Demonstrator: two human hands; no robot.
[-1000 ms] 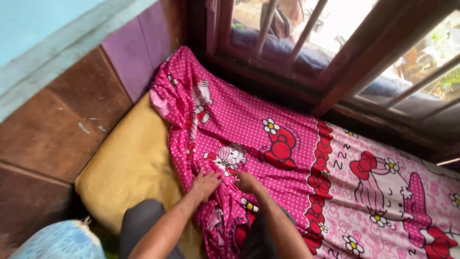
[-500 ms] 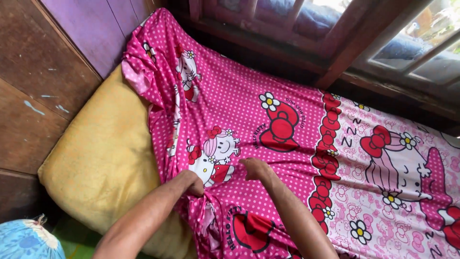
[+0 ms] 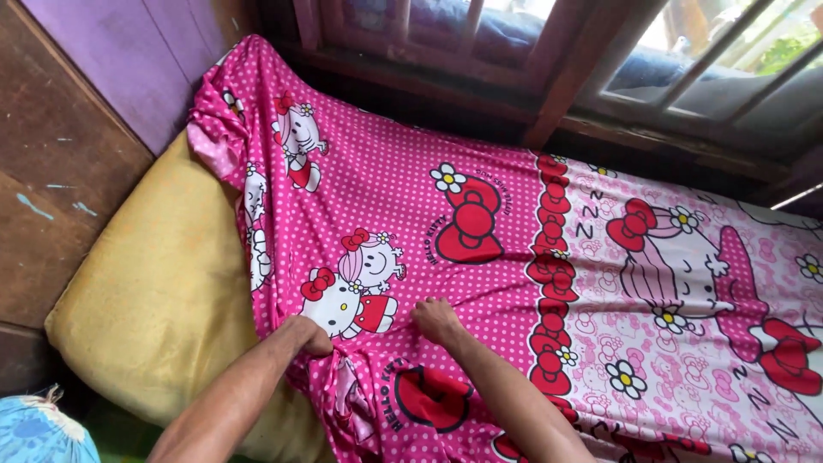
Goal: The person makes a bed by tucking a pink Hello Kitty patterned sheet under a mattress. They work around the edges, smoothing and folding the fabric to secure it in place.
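At the near edge of the bed, the left hand [image 3: 307, 336] is closed in a fist on the sheet [image 3: 514, 257], bunching its pink, white-dotted cloth just below a printed cartoon pair; the fabric gathers into folds under the knuckles and runs down towards the lower edge of the view; the right hand [image 3: 435, 319] lies just beside it, fingers curled down and pinching the same sheet, its forearm coming in from the bottom; the two hands are near each other but apart, with a strip of wrinkled cloth between them; the sheet spreads away to the right, flat over the bed, with red bows, flowers and cartoon figures; to the left it stops short, leaving the yellow mattress [image 3: 163, 283] bare; beyond the mattress stands a wooden wall [image 3: 60, 146], brown and purple; above the bed's far side runs a barred window [image 3: 600, 51]; a blue bundle [image 3: 34, 433] sits at the lower left corner.
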